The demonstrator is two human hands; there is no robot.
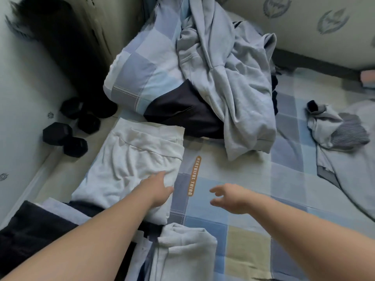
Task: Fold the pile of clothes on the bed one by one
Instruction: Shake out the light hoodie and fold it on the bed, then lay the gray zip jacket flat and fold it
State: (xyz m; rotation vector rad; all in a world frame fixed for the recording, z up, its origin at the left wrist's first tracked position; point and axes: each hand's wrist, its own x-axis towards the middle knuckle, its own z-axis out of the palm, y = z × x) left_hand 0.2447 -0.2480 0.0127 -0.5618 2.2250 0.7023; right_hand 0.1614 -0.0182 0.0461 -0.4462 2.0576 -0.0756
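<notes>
Our left hand (pixel 160 189) flat on folded white garment (pixel 129 159), long axis running away from us; right hand (pixel 229 197) loose, empty, above checked bed (pixel 253 179); clothes pile (pixel 223 78) beyond; dumbbells (pixel 67 134) on floor (pixel 65 171).

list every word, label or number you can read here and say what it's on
"BEATUIFUL THING": white capitals, spelled that way as far as it reads, on a brown oval label on the checked bed sheet.
Wallpaper emblems: leaf-like motifs, no letters to read.
Black dumbbells on the floor: any marking is too dark and blurred to read.
No print shows on the clothes.
</notes>
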